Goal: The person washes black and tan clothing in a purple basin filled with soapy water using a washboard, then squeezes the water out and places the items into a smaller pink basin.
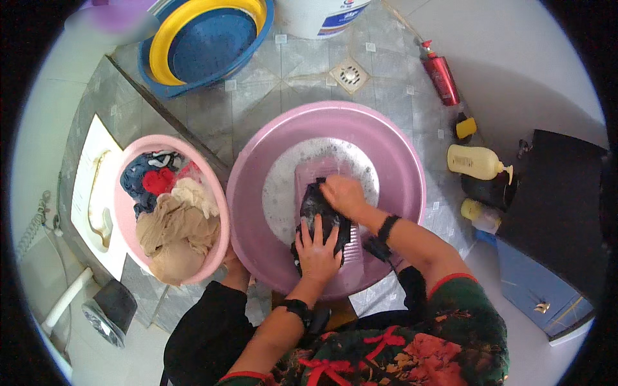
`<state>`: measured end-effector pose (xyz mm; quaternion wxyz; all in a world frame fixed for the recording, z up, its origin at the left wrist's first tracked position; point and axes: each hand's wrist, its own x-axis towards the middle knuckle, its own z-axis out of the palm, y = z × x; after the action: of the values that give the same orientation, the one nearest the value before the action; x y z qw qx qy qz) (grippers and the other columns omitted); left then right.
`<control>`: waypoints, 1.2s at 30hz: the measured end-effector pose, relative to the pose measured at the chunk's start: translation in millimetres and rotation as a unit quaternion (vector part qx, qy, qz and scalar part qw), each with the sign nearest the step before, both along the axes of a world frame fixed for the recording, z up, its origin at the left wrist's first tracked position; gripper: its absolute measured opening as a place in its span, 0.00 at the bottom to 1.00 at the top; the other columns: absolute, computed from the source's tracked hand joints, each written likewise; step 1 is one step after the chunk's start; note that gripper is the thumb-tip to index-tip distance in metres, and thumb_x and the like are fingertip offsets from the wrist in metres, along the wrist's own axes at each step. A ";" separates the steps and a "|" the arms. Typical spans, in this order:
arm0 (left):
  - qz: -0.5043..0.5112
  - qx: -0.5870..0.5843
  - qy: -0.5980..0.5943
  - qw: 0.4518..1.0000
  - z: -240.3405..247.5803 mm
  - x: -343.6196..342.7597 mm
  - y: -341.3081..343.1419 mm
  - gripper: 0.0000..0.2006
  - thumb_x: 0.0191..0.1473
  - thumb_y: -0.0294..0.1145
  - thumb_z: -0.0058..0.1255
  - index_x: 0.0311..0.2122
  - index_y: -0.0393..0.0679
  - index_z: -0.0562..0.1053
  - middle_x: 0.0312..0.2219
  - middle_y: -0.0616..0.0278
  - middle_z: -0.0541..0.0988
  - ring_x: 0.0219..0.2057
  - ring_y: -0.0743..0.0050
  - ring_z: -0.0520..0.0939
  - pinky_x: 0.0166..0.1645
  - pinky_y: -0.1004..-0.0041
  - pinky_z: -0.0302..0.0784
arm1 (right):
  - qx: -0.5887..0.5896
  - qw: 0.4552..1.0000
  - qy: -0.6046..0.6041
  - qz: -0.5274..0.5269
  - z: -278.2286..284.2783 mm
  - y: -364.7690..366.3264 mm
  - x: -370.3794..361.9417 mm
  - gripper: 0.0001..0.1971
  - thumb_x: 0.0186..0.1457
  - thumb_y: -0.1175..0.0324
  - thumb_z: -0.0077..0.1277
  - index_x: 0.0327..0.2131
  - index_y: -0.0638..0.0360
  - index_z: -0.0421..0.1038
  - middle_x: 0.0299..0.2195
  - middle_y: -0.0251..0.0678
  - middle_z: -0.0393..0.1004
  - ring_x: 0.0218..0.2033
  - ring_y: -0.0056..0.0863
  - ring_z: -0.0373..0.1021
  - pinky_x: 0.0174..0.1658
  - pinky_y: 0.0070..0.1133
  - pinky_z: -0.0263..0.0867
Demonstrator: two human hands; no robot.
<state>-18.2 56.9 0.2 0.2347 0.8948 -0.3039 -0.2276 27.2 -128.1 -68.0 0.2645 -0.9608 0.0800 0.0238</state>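
A large pink basin (250,186) in front of me holds sudsy water (280,199). A pink ridged washboard (352,260) leans in it, its near end by the basin's near rim. On the board lies a wet black cloth garment (318,209) with some foam on it; its exact kind I cannot make out. My left hand (317,248) rests flat on the garment's near part, fingers spread. At the garment's far end, my right hand (344,196) is closed, its curled fingers gripping the black fabric.
At left, a smaller pink basin (223,248) holds several clothes beside a white squat toilet (103,199). Blue and yellow basins (257,64) and a white bucket (309,19) stand at the back. Along the right wall are a red bottle (442,80), a cream pump bottle (473,161) and a cabinet (541,283).
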 end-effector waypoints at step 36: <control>0.013 -0.022 -0.008 1.000 5.2 5.7 -4.2 0.31 0.37 0.41 0.63 0.52 0.56 0.73 0.61 0.49 0.61 0.61 0.33 0.58 0.59 0.42 0.57 | -0.016 0.953 0.130 0.274 -7.7 -4.1 19.8 0.10 0.51 0.61 0.50 0.27 0.57 0.69 0.23 0.41 0.71 0.26 0.46 0.73 0.28 0.38 0.69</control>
<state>-12.5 52.8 5.4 0.2547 0.8951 -0.2990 -0.2109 47.0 -132.2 -75.7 0.2201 -0.9383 -0.1520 0.2192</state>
